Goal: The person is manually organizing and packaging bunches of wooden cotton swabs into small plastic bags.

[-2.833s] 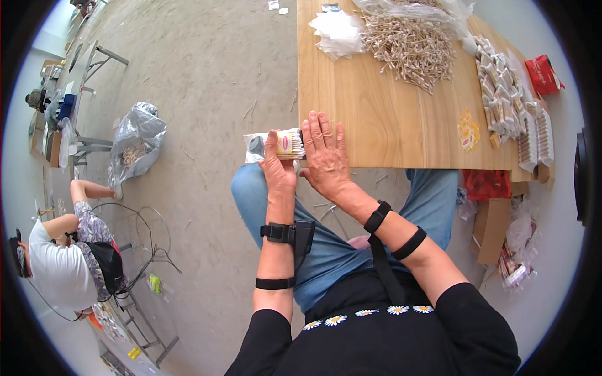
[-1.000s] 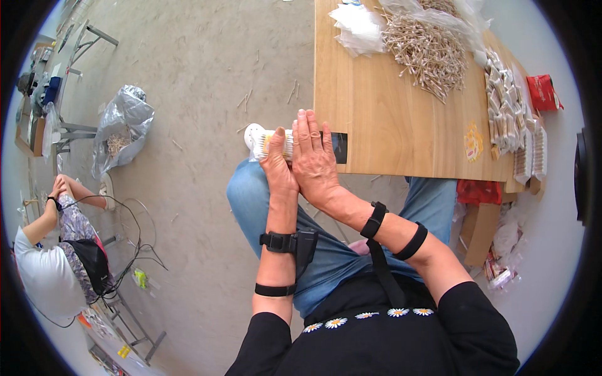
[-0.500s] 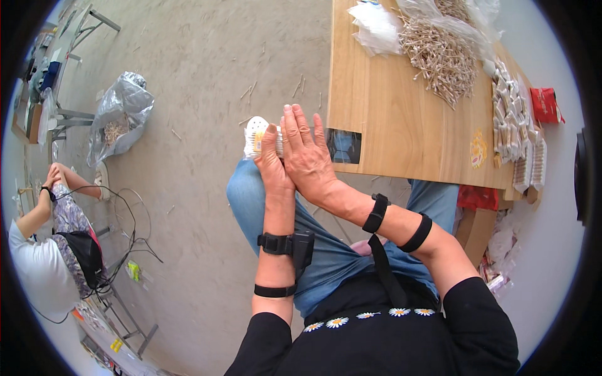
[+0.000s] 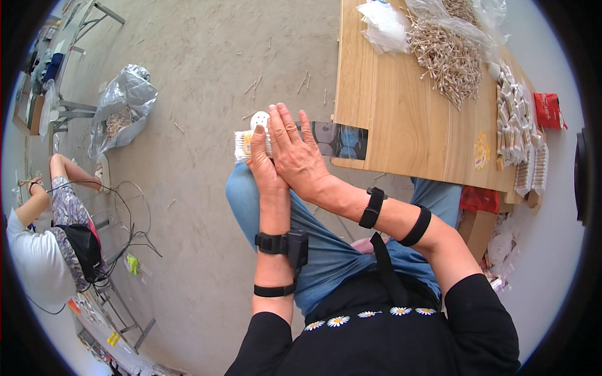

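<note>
Above my left knee, my left hand grips a small clear pack of cotton swabs, its thumb on top. My right hand lies flat across the pack and the left palm's edge, its fingers stretched out. It hides the pack's right part. Just right of those fingers, a dark see-through strip reaches to the table's near left corner. Whether the strip touches the hand I cannot tell.
On the wooden table lie a heap of loose cotton swabs, white bags and stacked swab packs. A silver bag and scattered swabs are on the floor. Another person sits at far left.
Both hands have shifted slightly left with the pack, and its left end now sticks out further. More of the dark strip shows beside my right fingers.
</note>
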Demonstrator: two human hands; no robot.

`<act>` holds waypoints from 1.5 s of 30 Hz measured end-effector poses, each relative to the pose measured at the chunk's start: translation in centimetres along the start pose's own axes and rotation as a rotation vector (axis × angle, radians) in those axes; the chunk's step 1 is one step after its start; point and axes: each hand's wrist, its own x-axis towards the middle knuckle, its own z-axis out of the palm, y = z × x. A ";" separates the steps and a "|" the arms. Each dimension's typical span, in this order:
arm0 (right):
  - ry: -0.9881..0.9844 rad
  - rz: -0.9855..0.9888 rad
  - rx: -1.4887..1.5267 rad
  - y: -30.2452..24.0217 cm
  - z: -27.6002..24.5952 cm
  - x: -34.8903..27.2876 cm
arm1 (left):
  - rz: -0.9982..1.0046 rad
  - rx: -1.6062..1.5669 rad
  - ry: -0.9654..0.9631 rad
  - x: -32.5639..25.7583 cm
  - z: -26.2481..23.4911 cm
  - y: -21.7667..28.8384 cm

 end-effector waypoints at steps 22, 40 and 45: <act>0.297 0.023 0.675 3.2 -13.7 -4.3 | -0.163 -0.005 -0.170 -11.6 5.6 3.6; 0.367 0.356 0.932 5.3 -19.5 -11.7 | 0.075 0.343 -0.413 -19.0 9.9 -1.1; 0.452 0.363 0.945 5.8 -20.0 -12.9 | 0.043 0.336 -0.436 -20.2 10.7 -2.0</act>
